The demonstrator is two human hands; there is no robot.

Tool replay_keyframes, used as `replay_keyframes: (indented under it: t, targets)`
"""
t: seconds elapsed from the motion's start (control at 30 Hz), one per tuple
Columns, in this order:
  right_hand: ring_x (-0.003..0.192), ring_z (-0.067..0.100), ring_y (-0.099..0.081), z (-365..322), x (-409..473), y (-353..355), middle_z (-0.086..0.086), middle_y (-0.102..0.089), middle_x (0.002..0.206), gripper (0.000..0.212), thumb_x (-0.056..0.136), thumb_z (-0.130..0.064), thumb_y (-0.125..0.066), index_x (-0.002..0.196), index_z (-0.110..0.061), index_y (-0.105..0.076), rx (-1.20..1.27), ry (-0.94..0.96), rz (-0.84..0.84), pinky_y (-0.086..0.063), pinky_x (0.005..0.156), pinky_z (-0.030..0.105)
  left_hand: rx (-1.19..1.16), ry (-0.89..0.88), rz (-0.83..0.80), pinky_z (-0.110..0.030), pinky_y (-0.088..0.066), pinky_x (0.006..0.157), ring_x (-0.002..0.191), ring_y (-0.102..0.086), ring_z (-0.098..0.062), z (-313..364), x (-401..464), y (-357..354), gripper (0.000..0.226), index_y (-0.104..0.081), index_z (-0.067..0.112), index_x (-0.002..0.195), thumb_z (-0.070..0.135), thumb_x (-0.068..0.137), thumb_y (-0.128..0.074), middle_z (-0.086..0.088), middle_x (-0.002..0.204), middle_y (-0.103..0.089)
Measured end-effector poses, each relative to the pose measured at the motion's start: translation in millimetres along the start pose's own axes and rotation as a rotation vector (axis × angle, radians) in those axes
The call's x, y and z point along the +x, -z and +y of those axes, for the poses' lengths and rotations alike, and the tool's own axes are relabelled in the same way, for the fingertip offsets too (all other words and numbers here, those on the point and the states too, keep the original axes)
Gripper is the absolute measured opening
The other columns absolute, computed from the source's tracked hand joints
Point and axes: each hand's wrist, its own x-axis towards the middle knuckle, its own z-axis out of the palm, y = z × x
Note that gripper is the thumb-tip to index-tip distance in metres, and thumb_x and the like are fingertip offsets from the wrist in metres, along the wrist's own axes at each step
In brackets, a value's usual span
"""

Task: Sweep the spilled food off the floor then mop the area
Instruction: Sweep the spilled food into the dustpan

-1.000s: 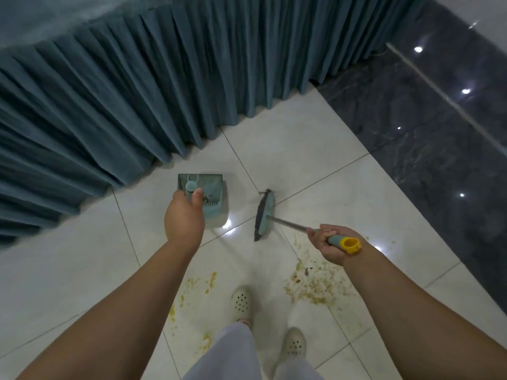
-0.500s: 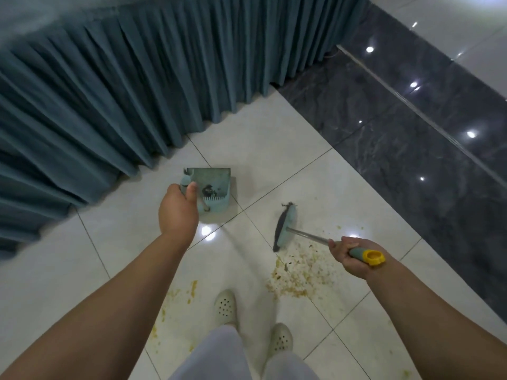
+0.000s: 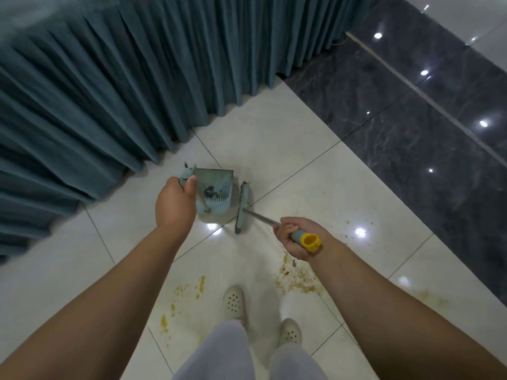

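Since half a second ago the broom head [image 3: 242,208] has swung left, away from the heap of crumbs, and now stands on edge just beside the right side of the dustpan [image 3: 215,192]; whether the two touch I cannot tell. The left hand [image 3: 175,205] is curled round the dustpan's handle at its far left corner, thumb laid along the top, the pan's toothed lip facing near and a dark clump of dirt lying inside. The right hand [image 3: 297,237] is clenched round the broom handle [image 3: 306,239] just below its yellow end cap, with the metal shaft running from it up and left to the head.

Most of the spilled food [image 3: 297,279] lies on the pale floor tiles [image 3: 288,149] under the right forearm, near and to the right of the broom. Yellow smears [image 3: 201,283] sit left of the person's cream clogs [image 3: 233,301], and a few specks [image 3: 347,222] lie to the far right near the dark marble strip [image 3: 411,127].

Pleated teal curtain [image 3: 109,91] hems in the far and left side, its hem close behind the dustpan. Open tile stretches to the right and far right, up to the marble edge.
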Motion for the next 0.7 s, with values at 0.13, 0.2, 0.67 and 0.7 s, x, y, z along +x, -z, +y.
replay_keyframes:
  t: [0.13, 0.2, 0.67, 0.7]
  targets:
    - [0.026, 0.011, -0.039, 6, 31, -32, 0.019, -0.044, 0.086, 0.021, 0.099, -0.006, -0.040, 0.119, 0.000, -0.036, 0.029, 0.005, -0.009, -0.038, 0.030, 0.013, -0.010, 0.016, -0.045, -0.043, -0.052, 0.068, 0.075, -0.061, -0.030, -7, 19, 17, 0.045, -0.055, 0.006, 0.093, 0.048, 0.095, -0.039, -0.011, 0.085, -0.064]
    - [0.025, 0.011, -0.039, 1, 39, -39, 0.020, -0.044, 0.086, 0.026, 0.100, -0.006, -0.039, 0.124, 0.000, -0.035, 0.075, 0.015, -0.008, -0.038, 0.031, 0.012, -0.003, 0.014, -0.058, -0.045, -0.053, 0.070, 0.075, -0.062, -0.031, -9, 29, 22, 0.044, -0.055, 0.007, 0.092, 0.048, 0.095, -0.039, -0.011, 0.085, -0.064]
    - [0.064, -0.002, -0.048, -69, -25, 33, 0.024, -0.045, 0.118, 0.043, 0.101, -0.007, -0.039, 0.144, -0.007, -0.035, 0.631, 0.322, 0.175, -0.040, 0.032, 0.012, 0.111, -0.085, -0.158, -0.027, -0.038, 0.047, 0.070, -0.058, -0.025, 30, 78, -10, 0.043, -0.055, 0.007, 0.095, 0.047, 0.095, -0.039, -0.010, 0.082, -0.061]
    - [0.070, -0.004, -0.049, -70, -30, 38, 0.025, -0.045, 0.116, 0.044, 0.101, -0.006, -0.037, 0.144, -0.007, -0.035, 0.636, 0.343, 0.186, -0.039, 0.031, 0.012, 0.122, -0.108, -0.158, -0.028, -0.041, 0.049, 0.070, -0.058, -0.025, 37, 78, -14, 0.044, -0.055, 0.006, 0.095, 0.047, 0.095, -0.039, -0.011, 0.081, -0.060]
